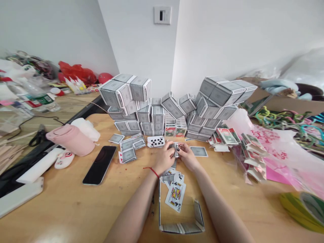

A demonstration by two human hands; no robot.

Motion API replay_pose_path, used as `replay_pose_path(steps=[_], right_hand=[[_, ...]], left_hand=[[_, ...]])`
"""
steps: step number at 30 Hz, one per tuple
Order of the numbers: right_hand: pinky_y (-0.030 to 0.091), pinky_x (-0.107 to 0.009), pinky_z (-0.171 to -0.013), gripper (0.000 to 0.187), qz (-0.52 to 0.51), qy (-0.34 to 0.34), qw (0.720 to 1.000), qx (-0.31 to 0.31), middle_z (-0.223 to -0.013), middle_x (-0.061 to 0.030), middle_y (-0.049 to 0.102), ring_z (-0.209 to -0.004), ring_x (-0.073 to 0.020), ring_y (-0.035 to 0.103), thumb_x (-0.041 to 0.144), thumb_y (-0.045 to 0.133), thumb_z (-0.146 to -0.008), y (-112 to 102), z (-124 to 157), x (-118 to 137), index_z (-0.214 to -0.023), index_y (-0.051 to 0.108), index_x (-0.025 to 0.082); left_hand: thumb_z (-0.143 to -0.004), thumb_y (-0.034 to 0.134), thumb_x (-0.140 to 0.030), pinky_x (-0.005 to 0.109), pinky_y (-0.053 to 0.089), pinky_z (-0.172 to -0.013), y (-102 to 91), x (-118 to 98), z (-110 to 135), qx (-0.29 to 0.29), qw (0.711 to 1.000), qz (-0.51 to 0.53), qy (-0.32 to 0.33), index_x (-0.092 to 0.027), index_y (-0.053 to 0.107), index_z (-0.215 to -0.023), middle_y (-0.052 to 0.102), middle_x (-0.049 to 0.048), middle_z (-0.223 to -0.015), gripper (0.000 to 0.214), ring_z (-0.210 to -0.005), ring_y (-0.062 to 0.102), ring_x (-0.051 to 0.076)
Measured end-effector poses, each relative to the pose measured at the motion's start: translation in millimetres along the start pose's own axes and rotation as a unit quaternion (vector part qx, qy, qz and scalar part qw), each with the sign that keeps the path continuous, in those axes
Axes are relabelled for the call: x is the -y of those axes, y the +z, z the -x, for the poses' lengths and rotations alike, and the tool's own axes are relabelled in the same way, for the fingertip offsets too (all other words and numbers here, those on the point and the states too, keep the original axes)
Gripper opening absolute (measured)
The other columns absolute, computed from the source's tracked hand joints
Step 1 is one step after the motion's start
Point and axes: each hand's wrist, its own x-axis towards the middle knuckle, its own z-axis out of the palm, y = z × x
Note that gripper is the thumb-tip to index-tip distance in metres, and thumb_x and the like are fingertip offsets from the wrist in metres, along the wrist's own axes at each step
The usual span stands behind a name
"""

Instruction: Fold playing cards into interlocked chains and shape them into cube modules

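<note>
My left hand (165, 156) and my right hand (187, 156) meet at the middle of the table, both closed on a grey-backed playing card (176, 150) that looks folded; the fingers partly cover it. Just beyond them lies a ten of spades (156, 141), and a face-down card (199, 151) is to the right. Below my wrists, a king of clubs (176, 196) rests on other loose cards. It lies partly inside a frame of folded cards (181, 228). More folded cards (128, 148) are piled to the left of my left hand.
Stacked card boxes (126, 91) form a wall at the back, with another tall stack (220, 92) on its right. A phone (99, 165) and a pink roll (73, 139) lie left. Empty card packs (254, 157), plastic wrapping (283, 148) and green tape (303, 209) are right.
</note>
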Motion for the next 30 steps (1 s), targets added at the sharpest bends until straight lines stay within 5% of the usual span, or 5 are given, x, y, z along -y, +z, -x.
replay_pose_path(steps=[16,30], right_hand=[[0.042,-0.026,-0.053,0.036,-0.020,0.050,0.999,-0.003,-0.073,0.0025,0.061,-0.062,-0.0157,0.058,0.035,0.074,-0.061,5.7,5.1,7.6,-0.087,0.050,0.024],[0.045,-0.030,-0.061,0.033,-0.058,0.047,0.997,-0.003,-0.070,0.0032,0.061,-0.062,-0.0161,0.059,0.030,0.073,-0.057,7.2,5.6,5.4,-0.081,0.051,0.024]], left_hand=[[-0.071,0.048,-0.004,0.032,0.047,-0.077,1.0,1.0,1.1,0.004,1.000,0.014,0.020,-0.016,0.057,-0.070,0.048,0.0078,-0.117,0.015,-0.097,0.054,0.018],[-0.071,0.050,-0.004,0.037,0.043,-0.093,4.7,-1.8,1.5,-0.014,0.997,0.037,0.066,-0.018,0.060,-0.083,0.049,0.0077,-0.119,0.020,-0.112,0.047,0.021]])
